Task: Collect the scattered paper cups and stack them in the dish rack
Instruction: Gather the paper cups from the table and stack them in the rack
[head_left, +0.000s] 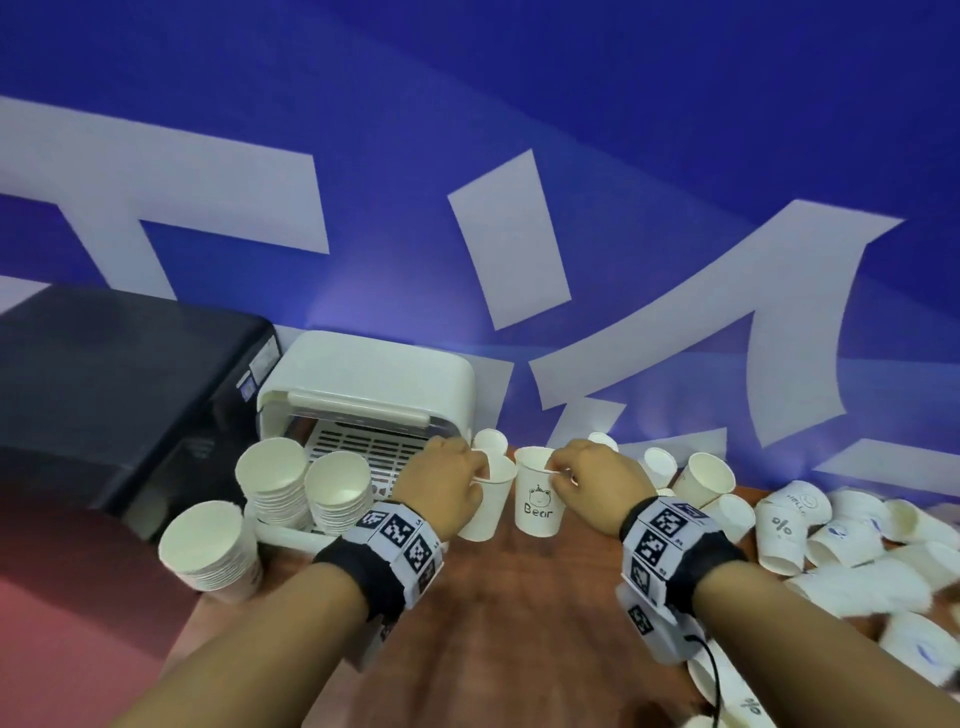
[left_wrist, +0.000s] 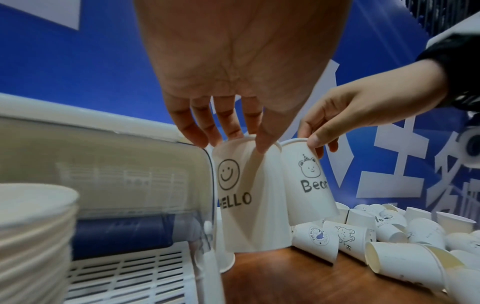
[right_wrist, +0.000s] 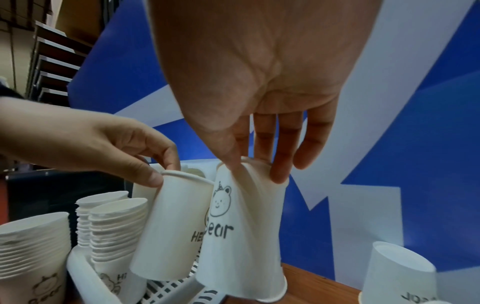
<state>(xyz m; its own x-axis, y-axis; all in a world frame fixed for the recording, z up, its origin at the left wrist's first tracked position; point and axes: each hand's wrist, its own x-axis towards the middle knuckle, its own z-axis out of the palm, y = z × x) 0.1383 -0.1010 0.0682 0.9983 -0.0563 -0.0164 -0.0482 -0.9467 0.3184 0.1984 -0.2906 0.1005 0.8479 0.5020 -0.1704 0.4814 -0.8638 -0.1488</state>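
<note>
My left hand (head_left: 480, 466) pinches the rim of a white "HELLO" paper cup (left_wrist: 249, 205) and holds it upright in the air. My right hand (head_left: 558, 470) pinches the rim of a "Bear" cup (head_left: 540, 501) right beside it; the two cups touch or nearly touch. Both hang over the wooden table just right of the white dish rack (head_left: 363, 384). Two tall stacks of cups (head_left: 278, 483) (head_left: 340, 491) stand in the rack's front. In the right wrist view my thumb and fingers (right_wrist: 278, 176) reach into the Bear cup (right_wrist: 244, 236).
A third stack (head_left: 213, 551) stands by the rack's front left corner. Many loose cups (head_left: 831, 530) lie tumbled across the table's right side. A black appliance (head_left: 119, 389) sits left of the rack. A blue banner wall closes the back.
</note>
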